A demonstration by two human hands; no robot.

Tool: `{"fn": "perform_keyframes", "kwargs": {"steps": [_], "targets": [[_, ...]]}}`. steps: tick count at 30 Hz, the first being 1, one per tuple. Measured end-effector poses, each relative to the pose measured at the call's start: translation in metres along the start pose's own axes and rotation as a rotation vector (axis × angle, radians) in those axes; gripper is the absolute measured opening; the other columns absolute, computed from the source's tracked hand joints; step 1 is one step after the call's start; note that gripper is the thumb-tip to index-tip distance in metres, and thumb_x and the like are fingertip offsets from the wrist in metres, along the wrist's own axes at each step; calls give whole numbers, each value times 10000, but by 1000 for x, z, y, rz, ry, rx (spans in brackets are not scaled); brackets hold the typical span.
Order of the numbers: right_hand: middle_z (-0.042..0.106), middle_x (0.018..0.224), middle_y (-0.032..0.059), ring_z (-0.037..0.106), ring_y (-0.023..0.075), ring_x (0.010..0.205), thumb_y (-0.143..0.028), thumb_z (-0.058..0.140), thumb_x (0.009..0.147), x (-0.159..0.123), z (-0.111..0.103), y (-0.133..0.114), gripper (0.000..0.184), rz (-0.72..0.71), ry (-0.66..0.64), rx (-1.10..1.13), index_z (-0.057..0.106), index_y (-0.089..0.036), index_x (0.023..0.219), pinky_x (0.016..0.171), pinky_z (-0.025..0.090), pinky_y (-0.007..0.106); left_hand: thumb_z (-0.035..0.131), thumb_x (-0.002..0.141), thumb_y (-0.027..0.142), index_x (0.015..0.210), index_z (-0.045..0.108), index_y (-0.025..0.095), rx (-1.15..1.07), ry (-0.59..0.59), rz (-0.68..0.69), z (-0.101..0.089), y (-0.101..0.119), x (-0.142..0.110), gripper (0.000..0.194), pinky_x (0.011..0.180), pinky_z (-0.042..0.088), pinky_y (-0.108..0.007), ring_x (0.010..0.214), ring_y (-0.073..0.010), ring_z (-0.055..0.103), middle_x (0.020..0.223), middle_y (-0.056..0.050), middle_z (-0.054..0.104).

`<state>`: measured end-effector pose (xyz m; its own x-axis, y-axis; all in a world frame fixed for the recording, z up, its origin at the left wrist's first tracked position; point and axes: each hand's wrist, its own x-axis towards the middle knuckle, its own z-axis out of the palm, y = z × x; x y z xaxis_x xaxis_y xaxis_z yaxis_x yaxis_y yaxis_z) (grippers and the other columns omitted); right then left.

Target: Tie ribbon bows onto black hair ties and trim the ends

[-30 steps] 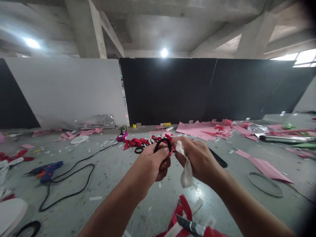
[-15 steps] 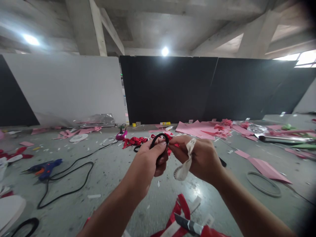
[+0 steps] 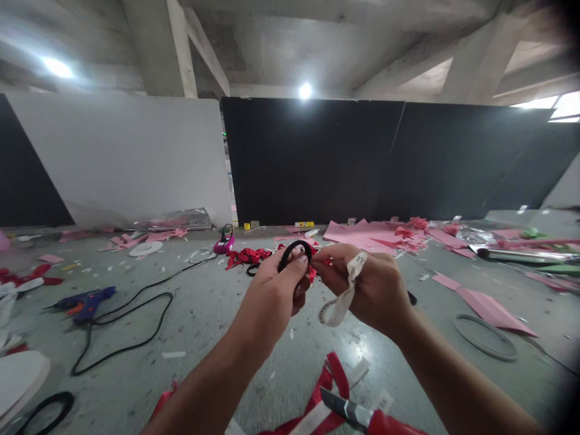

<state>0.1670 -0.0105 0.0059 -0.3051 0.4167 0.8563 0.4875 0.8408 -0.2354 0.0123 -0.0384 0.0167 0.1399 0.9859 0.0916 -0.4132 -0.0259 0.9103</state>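
My left hand (image 3: 272,287) is closed around a thick black ring (image 3: 290,251), thumb pressed on its near side. At the ring's right edge, my right hand (image 3: 369,287) has thumb and forefinger pinched together; whatever lies between those fingertips is too small to make out. A white printed ribbon (image 3: 342,305) is held in the right hand, twisting across its fingers and hanging in a loop below. Under the hands, a knife with a red handle (image 3: 392,424) lies on red ribbon (image 3: 319,393) and white strips.
A blue glue gun (image 3: 88,303) with a black cord lies at left. Another black ring (image 3: 49,414) rests at lower left. Behind the hands are red ribbon scraps (image 3: 247,257) and a purple device (image 3: 223,243). Pink sheets (image 3: 357,235) and a grey ring (image 3: 484,336) lie rightward.
The view has shifted slightly. Both hands keep nearly the same pose at the black ring, and the white ribbon's hanging loop has swung a little.
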Motion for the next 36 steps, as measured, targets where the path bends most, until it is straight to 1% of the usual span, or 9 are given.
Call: {"fn": "perform_keyframes", "kwargs": {"steps": [4, 10, 13, 18, 22, 26, 30, 33, 36], "targets": [[642, 673, -30, 525, 89, 508, -226, 601, 899, -1, 1, 0, 74, -17, -1, -27, 646, -250, 953, 519, 410, 235, 642, 798, 300, 735, 437, 189, -16, -23, 23, 0, -1, 1, 241, 415, 212, -146, 445, -44, 292, 524, 69, 373], [665, 747, -31, 559, 91, 572, -212, 614, 891, -1, 1, 1, 69, -45, -5, -50, 616, -249, 950, 557, 428, 229, 572, 831, 267, 726, 423, 189, -18, -41, 34, -1, -3, 3, 199, 393, 182, -154, 422, -42, 265, 515, 65, 366], [643, 722, -44, 552, 88, 576, -156, 617, 868, 0, 0, 1, 118, -52, -31, -37, 601, -248, 940, 562, 422, 220, 542, 839, 249, 702, 399, 185, -41, -64, -8, 0, -1, 2, 208, 383, 153, -166, 408, -42, 245, 507, 60, 358], [623, 714, -47, 538, 85, 580, -47, 580, 822, -1, -1, 3, 236, -63, -34, -19, 581, -244, 953, 578, 423, 209, 504, 859, 227, 717, 394, 182, -163, -114, -142, 1, 5, -1, 185, 375, 129, -165, 393, -36, 213, 497, 63, 334], [595, 693, -44, 515, 83, 564, -69, 576, 831, -2, 1, 7, 218, -84, -54, -23, 568, -233, 973, 571, 423, 198, 480, 879, 235, 716, 414, 168, -217, -170, -224, -1, 7, -2, 189, 382, 119, -172, 376, -29, 215, 497, 62, 331], [562, 681, -53, 484, 70, 548, -74, 576, 830, -3, 2, 9, 218, -125, -58, -21, 557, -224, 988, 544, 404, 176, 455, 888, 236, 700, 437, 158, -227, -197, -248, -3, 7, 0, 204, 384, 117, -186, 355, -27, 225, 490, 64, 326], [568, 719, -47, 486, 67, 574, -78, 566, 836, -3, 2, 8, 216, -158, -69, -6, 544, -218, 999, 558, 405, 170, 448, 883, 255, 700, 444, 161, -220, -226, -263, -4, 5, 1, 205, 379, 114, -191, 348, -26, 209, 488, 71, 304], [564, 724, -44, 486, 69, 583, -109, 563, 855, -3, 1, 8, 177, -152, -80, 9, 528, -215, 992, 566, 404, 176, 472, 878, 292, 700, 401, 180, -95, -180, -197, -3, 5, 1, 222, 372, 119, -188, 367, -36, 220, 492, 71, 311], [557, 713, -42, 480, 75, 580, -157, 566, 880, -3, 1, 9, 146, -131, -80, 24, 516, -214, 1005, 559, 399, 186, 522, 874, 332, 727, 386, 195, 119, -117, -34, -3, 6, 0, 242, 374, 176, -183, 404, -52, 293, 531, 60, 374]]}}
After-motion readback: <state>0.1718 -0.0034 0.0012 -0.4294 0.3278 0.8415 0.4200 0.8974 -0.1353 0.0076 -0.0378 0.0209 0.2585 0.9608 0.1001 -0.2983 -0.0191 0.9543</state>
